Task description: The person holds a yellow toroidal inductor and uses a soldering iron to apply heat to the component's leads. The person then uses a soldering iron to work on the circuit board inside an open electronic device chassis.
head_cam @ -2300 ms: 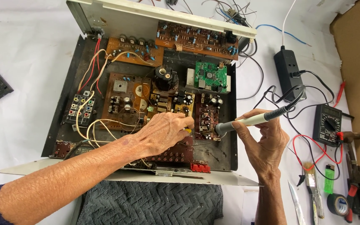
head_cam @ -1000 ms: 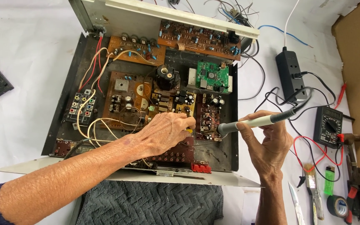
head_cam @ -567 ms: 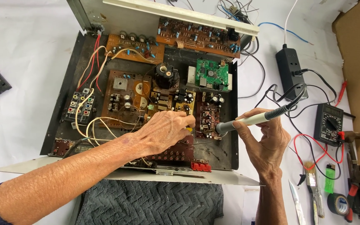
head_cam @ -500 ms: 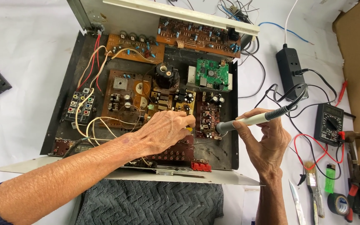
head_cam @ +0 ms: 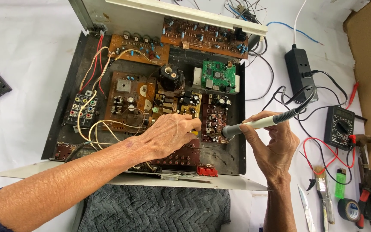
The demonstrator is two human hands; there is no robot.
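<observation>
Left hand: the left hand [head_cam: 168, 135] is resting knuckles-up inside the open metal case [head_cam: 232, 154], fingers curled and pinching something small and yellow [head_cam: 194, 132] at the fingertips; what it is cannot be told.
Right hand: the right hand [head_cam: 275, 144] is gripping a soldering iron [head_cam: 258, 124] like a pen, thumb and forefinger closing on its pale handle.
Soldering iron: it is slanting down to the left of the right hand, its dark front end hanging just over a brown circuit board [head_cam: 213, 118], close beside the left fingertips; its black cord is looping up behind the hand.
Above the left hand: a green circuit board [head_cam: 219, 76] and white and yellow wires [head_cam: 91, 124] are lying in the case.
Right of the right hand: a black meter [head_cam: 339, 126] with red leads is sitting near it; a black power strip [head_cam: 299, 71] is lying further up.
Below the right hand: a green lighter [head_cam: 341, 188], a roll of black tape [head_cam: 349, 209] and red-handled pliers [head_cam: 370, 202] are lying on the white sheet.
Below the case: a grey cloth [head_cam: 155, 210] is lying towards the person.
</observation>
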